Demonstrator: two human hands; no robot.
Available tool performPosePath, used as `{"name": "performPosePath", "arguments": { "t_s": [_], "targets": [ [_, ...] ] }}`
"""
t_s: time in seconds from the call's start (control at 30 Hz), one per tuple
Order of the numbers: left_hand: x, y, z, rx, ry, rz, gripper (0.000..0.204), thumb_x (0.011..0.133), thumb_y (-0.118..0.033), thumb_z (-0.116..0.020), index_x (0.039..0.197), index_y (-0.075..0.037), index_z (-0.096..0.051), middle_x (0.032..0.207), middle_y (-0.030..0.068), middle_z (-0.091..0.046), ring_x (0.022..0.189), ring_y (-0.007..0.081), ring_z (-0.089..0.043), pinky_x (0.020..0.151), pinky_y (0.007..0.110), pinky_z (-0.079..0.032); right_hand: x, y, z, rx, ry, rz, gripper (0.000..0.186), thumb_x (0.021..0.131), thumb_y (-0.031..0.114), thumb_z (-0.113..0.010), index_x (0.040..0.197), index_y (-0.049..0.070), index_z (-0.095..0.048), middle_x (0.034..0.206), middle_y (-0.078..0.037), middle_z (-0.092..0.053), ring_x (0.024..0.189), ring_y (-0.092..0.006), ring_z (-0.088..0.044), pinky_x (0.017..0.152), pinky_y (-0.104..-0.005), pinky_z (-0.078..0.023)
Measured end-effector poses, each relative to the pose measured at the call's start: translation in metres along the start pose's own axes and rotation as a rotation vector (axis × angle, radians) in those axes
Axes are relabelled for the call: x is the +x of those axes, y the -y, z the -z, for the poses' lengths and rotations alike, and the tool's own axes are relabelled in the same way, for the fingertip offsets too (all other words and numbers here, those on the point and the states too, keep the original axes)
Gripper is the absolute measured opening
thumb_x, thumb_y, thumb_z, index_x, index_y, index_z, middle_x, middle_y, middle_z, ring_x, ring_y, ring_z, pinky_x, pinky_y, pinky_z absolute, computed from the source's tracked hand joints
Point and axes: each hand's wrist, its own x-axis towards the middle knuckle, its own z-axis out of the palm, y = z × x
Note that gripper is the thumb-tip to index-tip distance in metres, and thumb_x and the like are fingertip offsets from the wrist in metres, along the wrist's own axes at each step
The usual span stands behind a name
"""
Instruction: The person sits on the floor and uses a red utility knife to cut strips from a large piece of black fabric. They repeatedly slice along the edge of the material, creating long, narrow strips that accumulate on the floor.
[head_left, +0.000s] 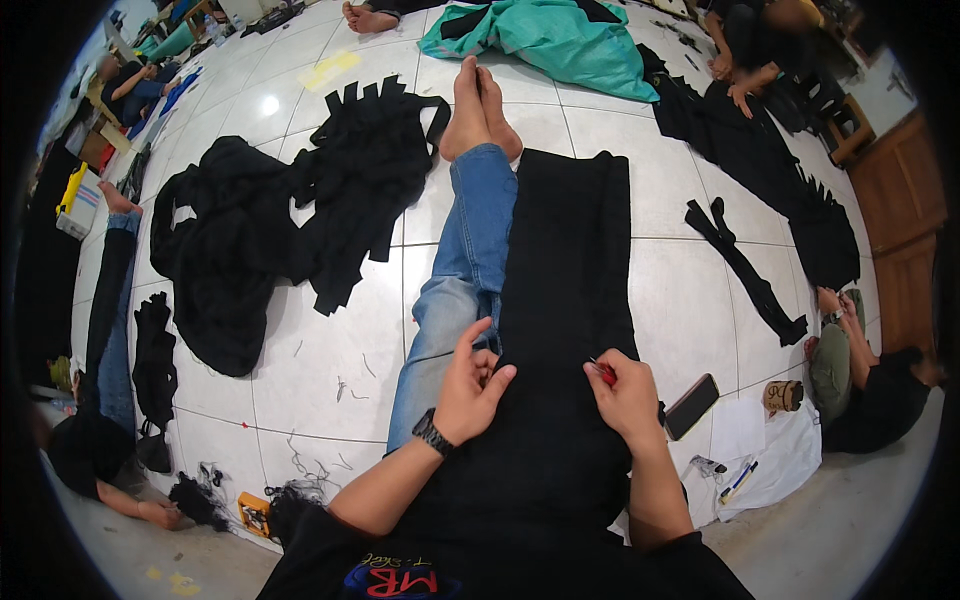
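A long panel of black cloth lies over my lap and outstretched legs, reaching down toward my feet. My left hand, with a dark watch on its wrist, is at the cloth's left edge. Its thumb and forefinger are spread apart and the other fingers are partly curled, with nothing visible in them. On the right side of the panel, my right hand is closed around a small red-handled tool with a thin metal tip. Most of the tool is hidden by the fingers, so its exact kind does not show.
Black cut cloth pieces lie on the white tiles at left, with loose threads nearby. A phone, a brown cup and pens are at right. A green sack sits beyond my feet. Other people sit around.
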Motion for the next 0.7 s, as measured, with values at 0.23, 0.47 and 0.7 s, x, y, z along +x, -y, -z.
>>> {"name": "performPosePath", "arguments": {
  "t_s": [0.23,0.47,0.7],
  "targets": [
    [-0.095,-0.037,-0.003,0.185,0.239,0.242,0.091,0.090,-0.004,-0.069,0.156,-0.010,-0.007,0.071,-0.0015,-0.042,0.063,0.0031,-0.043,0.059,0.018,-0.034,-0.040,-0.002,0.064,0.078,0.376,0.036,0.020,0.081,0.017,-0.077,0.085,0.003,-0.064,0.064,-0.010,-0.059,0.057,-0.0208,-0.053,0.054,-0.0324,-0.043],
    [-0.022,-0.034,0.026,0.223,0.140,0.176,0.068,0.090,-0.018,-0.073,0.145,0.000,-0.036,0.079,0.0028,-0.061,0.070,0.0077,-0.060,0.067,0.022,-0.048,-0.001,0.024,0.056,0.440,-0.109,-0.003,0.033,0.084,0.018,-0.079,0.106,-0.002,-0.065,0.088,-0.003,-0.066,0.078,-0.0091,-0.058,0.070,-0.0258,-0.048],
    [0.081,-0.001,0.011,0.205,0.074,0.266,0.047,0.092,-0.028,-0.071,0.128,-0.002,-0.057,0.102,0.0096,-0.070,0.085,0.0130,-0.065,0.076,0.026,-0.052,0.057,0.035,-0.020,0.608,-0.041,0.052,0.041,0.093,0.020,-0.069,0.127,0.000,-0.061,0.101,-0.008,-0.069,0.087,-0.0109,-0.061,0.079,-0.0251,-0.049]
  ]
}}
